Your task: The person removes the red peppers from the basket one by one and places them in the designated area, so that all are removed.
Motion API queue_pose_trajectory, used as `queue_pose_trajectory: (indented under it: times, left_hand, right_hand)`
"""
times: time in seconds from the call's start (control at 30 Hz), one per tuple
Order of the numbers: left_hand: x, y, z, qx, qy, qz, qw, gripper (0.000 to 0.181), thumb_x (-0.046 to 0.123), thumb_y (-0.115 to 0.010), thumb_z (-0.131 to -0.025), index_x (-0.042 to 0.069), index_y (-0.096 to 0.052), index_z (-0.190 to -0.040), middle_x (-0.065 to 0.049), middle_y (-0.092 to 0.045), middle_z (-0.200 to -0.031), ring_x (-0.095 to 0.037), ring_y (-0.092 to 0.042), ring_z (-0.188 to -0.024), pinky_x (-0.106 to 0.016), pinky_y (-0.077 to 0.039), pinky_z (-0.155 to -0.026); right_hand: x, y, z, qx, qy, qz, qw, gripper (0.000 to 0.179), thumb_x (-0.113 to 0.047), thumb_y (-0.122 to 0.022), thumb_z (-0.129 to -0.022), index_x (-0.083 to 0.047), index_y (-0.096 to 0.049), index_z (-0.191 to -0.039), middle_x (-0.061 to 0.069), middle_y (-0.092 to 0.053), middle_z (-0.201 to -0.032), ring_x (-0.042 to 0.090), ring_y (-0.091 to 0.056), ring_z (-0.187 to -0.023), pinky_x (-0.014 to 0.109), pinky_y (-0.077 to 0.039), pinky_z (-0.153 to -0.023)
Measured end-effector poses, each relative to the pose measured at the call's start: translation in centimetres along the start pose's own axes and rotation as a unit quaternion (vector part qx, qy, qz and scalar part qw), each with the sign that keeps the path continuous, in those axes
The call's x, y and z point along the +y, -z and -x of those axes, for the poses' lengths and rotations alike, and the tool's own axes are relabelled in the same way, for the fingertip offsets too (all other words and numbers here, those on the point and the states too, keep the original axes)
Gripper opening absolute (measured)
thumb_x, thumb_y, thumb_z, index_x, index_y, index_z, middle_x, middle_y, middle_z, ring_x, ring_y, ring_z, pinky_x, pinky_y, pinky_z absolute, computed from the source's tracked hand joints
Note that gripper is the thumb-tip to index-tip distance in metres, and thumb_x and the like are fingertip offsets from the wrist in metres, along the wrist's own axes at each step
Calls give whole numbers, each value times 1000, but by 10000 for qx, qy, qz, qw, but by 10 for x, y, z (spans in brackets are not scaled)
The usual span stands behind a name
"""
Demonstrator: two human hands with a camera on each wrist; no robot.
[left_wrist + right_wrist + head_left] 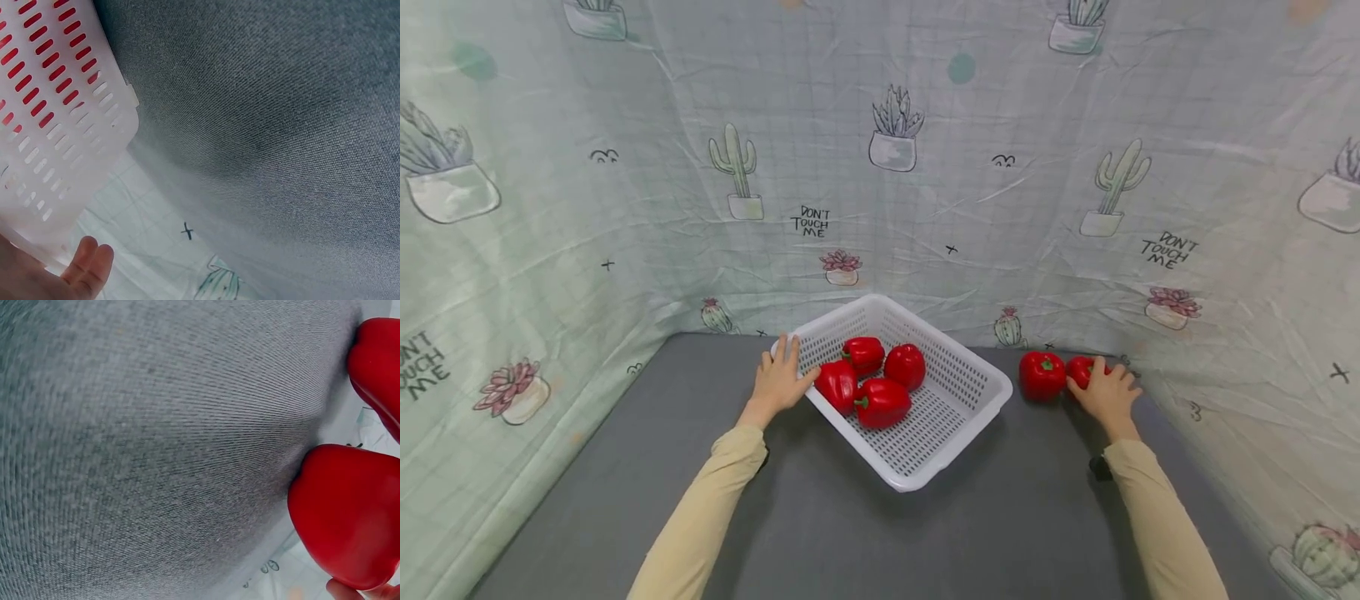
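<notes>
My left hand (777, 380) rests at the left corner of a white perforated plastic basket (958, 377), its fingers fairly straight along the rim. In the left wrist view, two fingertips (92, 265) extend past the basket's edge. Several red bell peppers lie inside the basket, one of them a pepper (883, 403) with a green stem. At the far right, my right hand (1107, 400) holds a red bell pepper (347, 515) from above, fingers curled over its far side. Another red bell pepper (1042, 376) sits just left of it.
A grey cloth-like surface (880, 542) lies under everything. Pale fabric printed with cactus pots (892, 208) hangs along the back and both sides, close behind the basket and the two peppers at right.
</notes>
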State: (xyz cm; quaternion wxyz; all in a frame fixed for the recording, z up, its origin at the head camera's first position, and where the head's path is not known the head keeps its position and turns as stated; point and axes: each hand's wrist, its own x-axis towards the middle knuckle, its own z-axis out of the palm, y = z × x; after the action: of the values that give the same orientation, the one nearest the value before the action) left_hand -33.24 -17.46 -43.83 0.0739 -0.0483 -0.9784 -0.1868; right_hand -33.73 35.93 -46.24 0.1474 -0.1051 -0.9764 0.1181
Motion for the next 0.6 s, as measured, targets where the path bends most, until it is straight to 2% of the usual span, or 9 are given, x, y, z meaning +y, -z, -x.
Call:
queue_pose_trajectory:
  times: [0.1,0.33,0.6]
  left_hand:
    - [-3,3,0,-19,1,-100,9999,78,48,-41,-87,2,-13,-143,-21,-9,-148,-48,-23,-121,-61,-26,-94]
    - [-2,0,2,0,21,-128,9999,77,48,-42,-87,2,-15,-142,-21,-10,-148,-47,-24,-119,-60,-27,-93]
    - [-1,-1,0,19,43,-108,9999,77,47,-43,-87,2,-15,-143,-21,-10,-148,-47,-23,-121,-60,-26,-94]
  right_hand:
    - [-3,-4,1,-41,-20,-94,9999,66,-36,-54,-82,11,-27,-121,45,-29,-109,63,-28,-100,74,-18,-78]
    - [3,-4,6,-163,-12,-304,9994,70,-37,-55,-81,5,-23,-127,43,-28,-113,63,-29,-100,74,-17,-78]
    - [6,0,6,-290,100,-316,9990,85,-40,-59,-79,-3,-11,-138,44,-28,-114,62,-29,-102,74,-17,-79]
